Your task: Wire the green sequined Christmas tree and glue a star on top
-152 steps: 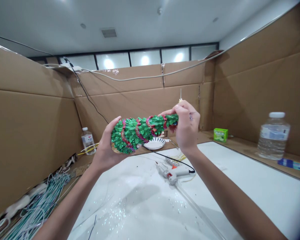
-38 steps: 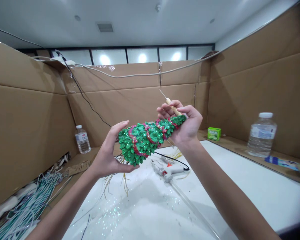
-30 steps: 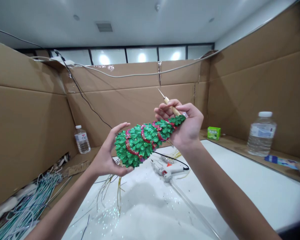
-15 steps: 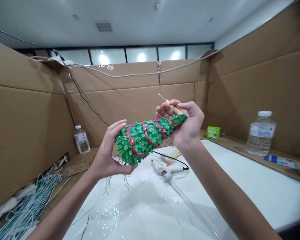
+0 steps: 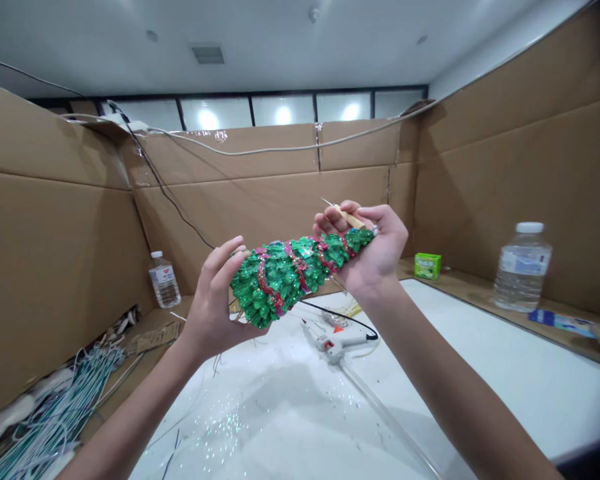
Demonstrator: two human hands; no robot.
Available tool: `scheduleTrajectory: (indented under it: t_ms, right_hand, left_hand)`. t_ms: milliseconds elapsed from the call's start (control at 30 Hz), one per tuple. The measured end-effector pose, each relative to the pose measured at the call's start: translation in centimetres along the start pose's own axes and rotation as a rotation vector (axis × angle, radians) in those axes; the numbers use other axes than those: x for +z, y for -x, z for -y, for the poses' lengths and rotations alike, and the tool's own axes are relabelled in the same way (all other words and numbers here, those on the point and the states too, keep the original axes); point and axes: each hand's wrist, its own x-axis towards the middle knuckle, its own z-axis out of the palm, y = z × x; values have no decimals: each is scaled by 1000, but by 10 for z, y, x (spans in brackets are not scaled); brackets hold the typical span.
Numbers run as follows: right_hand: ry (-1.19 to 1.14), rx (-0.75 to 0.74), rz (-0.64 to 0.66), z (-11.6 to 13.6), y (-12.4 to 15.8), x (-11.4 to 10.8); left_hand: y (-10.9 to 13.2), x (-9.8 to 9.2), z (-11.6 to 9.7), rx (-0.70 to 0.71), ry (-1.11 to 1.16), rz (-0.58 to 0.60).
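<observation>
A small green glitter Christmas tree [image 5: 280, 277] with red and pink garland bands lies tilted on its side in the air, its tip up to the right. Its wide base sits in my left hand [image 5: 217, 297], thumb below and fingers above. Near the tip, my right hand [image 5: 375, 257] supports the tree and also keeps an awl [image 5: 350, 217] with a wooden handle against the fingers, its metal point aimed up and left. Below on the white table lies a white glue gun [image 5: 337, 343] with a long clear glue stick in it.
Glitter [image 5: 230, 433] is scattered over the white tabletop [image 5: 480, 347]. Water bottles stand left [image 5: 165, 280] and right [image 5: 523, 267]. A green box [image 5: 427, 266] is at the back right. Bundled green and white strands [image 5: 65, 407] lie at left. Cardboard walls [image 5: 260, 200] surround the table.
The tree has turned about its long axis, so the garland bands show differently. My left fingers have shifted around the base; my right hand has stayed nearly in place.
</observation>
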Motion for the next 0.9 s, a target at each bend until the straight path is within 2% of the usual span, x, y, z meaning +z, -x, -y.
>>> scheduleTrajectory:
  t_ms: [167,333,500,600,767,900]
  right_hand:
    - [38,-4,5,0,0,0]
    - [-6,11,-7,-1,1,1]
    - [46,-23,11,-1,2,1]
    - [55,-38,38,-1,4,2]
    - [34,-76,113,0,11,6]
    - [56,-103,186,0,16,11]
  left_hand:
    - [3,-3,3,31,-57,9]
    - [5,-5,2,124,-179,4]
    - [8,-4,4,179,-237,-18]
    - [11,-3,6,227,-282,-52]
    - [18,0,11,221,-306,-88]
    - [22,3,16,268,-289,-169]
